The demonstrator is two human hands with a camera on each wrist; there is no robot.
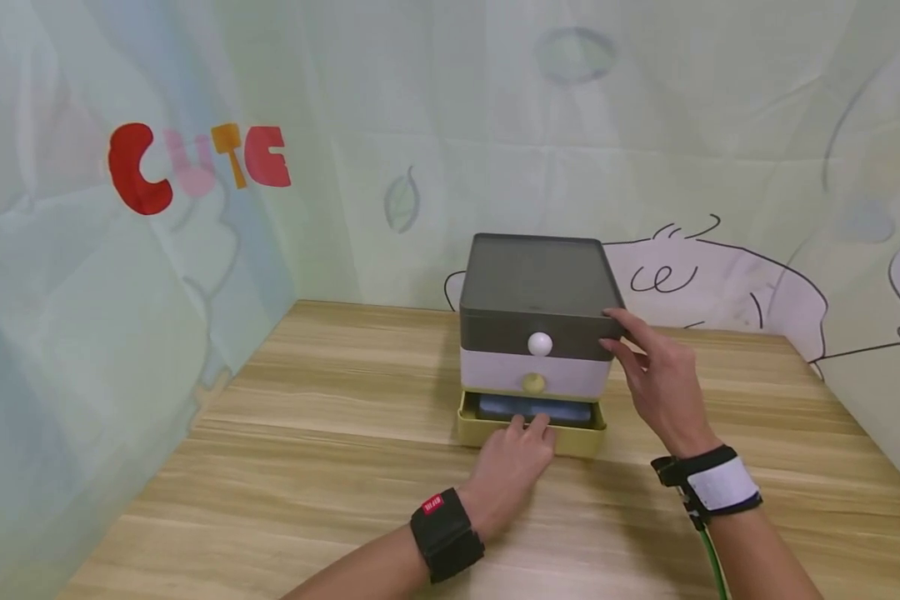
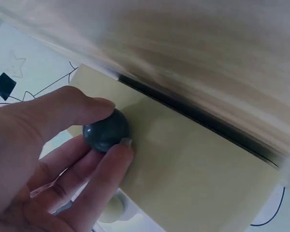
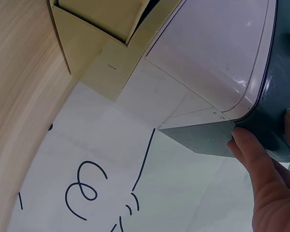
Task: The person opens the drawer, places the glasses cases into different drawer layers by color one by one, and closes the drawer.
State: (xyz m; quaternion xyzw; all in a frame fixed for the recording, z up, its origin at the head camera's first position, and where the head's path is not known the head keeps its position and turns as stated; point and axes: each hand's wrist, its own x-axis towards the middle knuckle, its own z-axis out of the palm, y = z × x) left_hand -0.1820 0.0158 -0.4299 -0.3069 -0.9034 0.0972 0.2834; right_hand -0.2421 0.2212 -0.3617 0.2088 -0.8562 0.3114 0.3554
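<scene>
A small three-tier drawer box (image 1: 540,271) stands on the table, dark grey on top, pale lilac in the middle and yellow below. Its bottom yellow drawer (image 1: 468,431) is pulled partly out, and a flat blue-grey item (image 1: 498,407) lies inside. My left hand (image 1: 512,462) is at that drawer's front. In the left wrist view, its thumb and fingers pinch the dark round knob (image 2: 106,131). With thumb and fingers around the grey tier's right front corner, my right hand (image 1: 663,379) steadies the box. That grip shows on the grey tier (image 3: 273,104) in the right wrist view.
The grey tier carries a white knob (image 1: 540,344), the lilac one a yellow knob (image 1: 533,383). Wood-grain tabletop (image 1: 330,392) stretches to both sides. A printed cloth backdrop (image 1: 345,167) rises close behind the box. A green cable (image 1: 712,558) runs along the right forearm.
</scene>
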